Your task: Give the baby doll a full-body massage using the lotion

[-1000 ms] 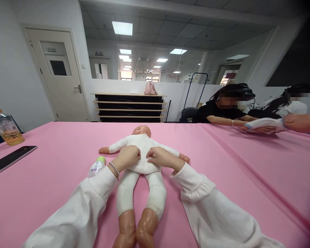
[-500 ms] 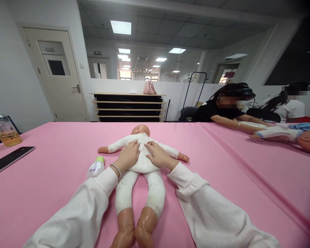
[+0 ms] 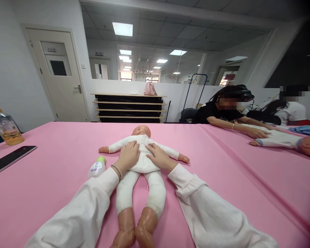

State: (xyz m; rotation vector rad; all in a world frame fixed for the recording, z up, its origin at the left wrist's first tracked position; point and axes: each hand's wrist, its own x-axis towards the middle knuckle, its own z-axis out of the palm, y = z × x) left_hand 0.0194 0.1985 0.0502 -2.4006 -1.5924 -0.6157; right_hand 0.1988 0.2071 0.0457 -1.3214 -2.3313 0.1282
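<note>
A baby doll [image 3: 144, 163] with a white cloth body and brown plastic head, hands and lower legs lies on its back, feet toward me and arms spread. My left hand [image 3: 129, 155] rests flat on the left side of its chest, fingers stretched out. On the other side of the chest lies my right hand [image 3: 160, 156], its fingers extended and a little apart. Between the two hands a strip of white cloth shows. Beside my left wrist stands or leans a small clear bottle [image 3: 96, 168] with a green cap, partly hidden by my sleeve.
A pink cloth [image 3: 62, 144] covers the table. At the left are a black phone [image 3: 12, 159] and a drink bottle [image 3: 8, 129]. A person in black [image 3: 222, 110] at the right has their hands on another doll [image 3: 281, 139], near a blue cloth [image 3: 303, 130].
My hands stay in place on the doll's chest. At the right, the other person's hand now shows on top of their doll, and the blue cloth lies apart from it. The view has shifted slightly.
</note>
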